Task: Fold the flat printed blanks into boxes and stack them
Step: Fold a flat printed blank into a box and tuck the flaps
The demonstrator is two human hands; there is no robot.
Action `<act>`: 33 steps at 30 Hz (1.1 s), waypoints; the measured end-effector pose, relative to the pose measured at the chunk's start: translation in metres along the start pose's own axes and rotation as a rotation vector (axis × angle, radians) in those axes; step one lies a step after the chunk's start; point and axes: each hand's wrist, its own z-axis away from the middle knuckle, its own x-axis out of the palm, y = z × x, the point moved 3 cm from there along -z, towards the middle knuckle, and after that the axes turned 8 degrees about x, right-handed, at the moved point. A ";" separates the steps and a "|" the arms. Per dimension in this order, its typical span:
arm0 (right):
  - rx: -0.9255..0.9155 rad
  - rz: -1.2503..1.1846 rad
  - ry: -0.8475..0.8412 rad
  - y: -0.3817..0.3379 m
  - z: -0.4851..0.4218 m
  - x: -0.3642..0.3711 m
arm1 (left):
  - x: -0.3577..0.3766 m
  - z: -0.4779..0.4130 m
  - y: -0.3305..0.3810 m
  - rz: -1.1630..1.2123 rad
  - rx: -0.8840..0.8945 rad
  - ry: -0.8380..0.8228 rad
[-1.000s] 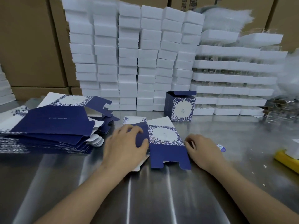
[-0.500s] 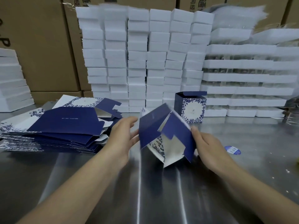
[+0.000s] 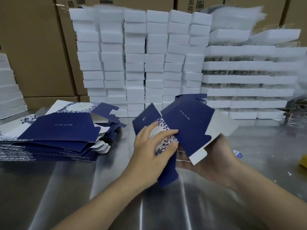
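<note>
**One blank in two hands, half open**

The blank (image 3: 189, 128) is up in the air over the counter (image 3: 79, 188), right between the two hands. Its long side runs from down near the person up and away, tipped a bit to the right. It is not flat and not yet a box: the blue sides are bent open and a white flap sticks out on the right.

The left hand (image 3: 154, 146) is on the near left side. Its fingers and thumb curl onto the flower side and pinch it. The right hand (image 3: 217, 161) is under the right side, palm up, and cups the blank from below. Most of its fingers are hidden by the card. Both hands touch the blank, so neither has to reach. I think the next job is to push the sides square and tuck the flaps.

Count: one blank in the hands. One pile (image 3: 54, 138) of flat blanks lies well off to the left, too many to count. About six tall stacks of white boxes (image 3: 134, 63) stand at the back.
</note>
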 end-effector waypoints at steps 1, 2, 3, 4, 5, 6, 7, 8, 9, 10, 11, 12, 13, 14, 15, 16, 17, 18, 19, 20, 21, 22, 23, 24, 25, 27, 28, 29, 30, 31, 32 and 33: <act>0.042 -0.036 -0.084 0.001 0.003 0.001 | -0.001 -0.001 0.000 0.020 -0.022 0.022; 0.083 -0.052 -0.152 0.002 0.003 0.002 | -0.003 -0.002 -0.001 0.042 -0.043 0.044; 0.126 -0.057 -0.214 0.003 0.004 0.003 | -0.005 -0.003 -0.001 0.059 -0.061 0.056; 0.162 -0.067 -0.269 0.003 0.004 0.004 | -0.007 -0.004 -0.001 0.069 -0.072 0.058; 0.190 -0.089 -0.314 0.004 0.004 0.004 | -0.008 -0.004 0.000 0.069 -0.077 0.054; 0.202 -0.125 -0.341 0.003 0.005 0.003 | -0.009 -0.004 0.000 0.067 -0.083 0.044; 0.193 -0.163 -0.358 0.001 0.007 0.002 | -0.010 -0.004 -0.001 0.068 -0.092 0.033; 0.180 -0.178 -0.356 -0.001 0.008 0.002 | -0.010 -0.004 -0.001 0.075 -0.105 0.020; 0.177 -0.150 -0.347 -0.004 0.008 -0.001 | -0.009 -0.004 -0.002 0.091 -0.122 0.009; 0.173 -0.086 -0.325 -0.005 0.007 -0.003 | -0.009 -0.004 -0.003 0.113 -0.142 0.000; 0.178 -0.021 -0.264 -0.006 0.006 -0.006 | -0.008 -0.004 -0.005 0.134 -0.163 -0.003; 0.182 0.019 -0.185 -0.007 0.006 -0.009 | -0.008 -0.004 -0.007 0.146 -0.179 0.002; 0.177 0.021 -0.115 -0.008 0.006 -0.012 | -0.009 -0.005 -0.009 0.144 -0.188 0.010; 0.154 0.001 -0.054 -0.010 0.005 -0.014 | -0.009 -0.005 -0.011 0.133 -0.193 0.013; 0.120 -0.024 0.015 -0.012 0.005 -0.017 | -0.009 -0.005 -0.013 0.119 -0.195 0.009; 0.087 -0.039 0.081 -0.013 0.007 -0.019 | -0.009 -0.004 -0.014 0.108 -0.196 0.005; 0.068 -0.043 0.129 -0.014 0.008 -0.022 | -0.008 -0.003 -0.014 0.102 -0.201 0.010; 0.063 -0.049 0.166 -0.015 0.008 -0.024 | -0.008 -0.002 -0.015 0.092 -0.215 0.035; 0.061 -0.045 0.210 -0.015 0.008 -0.027 | -0.009 -0.002 -0.017 0.077 -0.237 0.081; 0.058 -0.031 0.250 -0.016 0.008 -0.028 | -0.011 -0.002 -0.017 0.071 -0.263 0.138; 0.054 -0.013 0.275 -0.018 0.008 -0.028 | -0.014 -0.003 -0.019 0.100 -0.296 0.196; 0.046 0.009 0.289 -0.020 0.008 -0.028 | -0.017 -0.003 -0.021 0.183 -0.324 0.244; 0.039 0.045 0.291 -0.021 0.008 -0.028 | -0.019 -0.005 -0.024 0.300 -0.334 0.283; 0.032 0.099 0.293 -0.021 0.007 -0.027 | -0.021 -0.006 -0.027 0.403 -0.331 0.307; 0.021 0.171 0.311 -0.021 0.008 -0.025 | -0.022 -0.006 -0.030 0.456 -0.322 0.327; -0.089 0.361 0.385 -0.023 0.009 -0.022 | -0.025 -0.006 -0.031 0.338 -0.269 0.371; -0.175 0.479 0.409 -0.024 0.010 -0.017 | -0.027 -0.005 -0.029 0.224 -0.222 0.385; -0.240 0.598 0.409 -0.024 0.011 -0.010 | -0.029 -0.005 -0.025 0.126 -0.179 0.394; -0.278 0.707 0.396 -0.021 0.012 -0.003 | -0.030 -0.005 -0.021 0.051 -0.143 0.400; -0.300 0.782 0.375 -0.017 0.013 0.002 | -0.031 -0.005 -0.018 -0.002 -0.118 0.408; -0.317 0.818 0.352 -0.013 0.013 0.004 | -0.031 -0.005 -0.017 -0.028 -0.097 0.419; -0.327 0.814 0.333 -0.010 0.013 0.006 | -0.032 -0.006 -0.017 -0.020 -0.078 0.430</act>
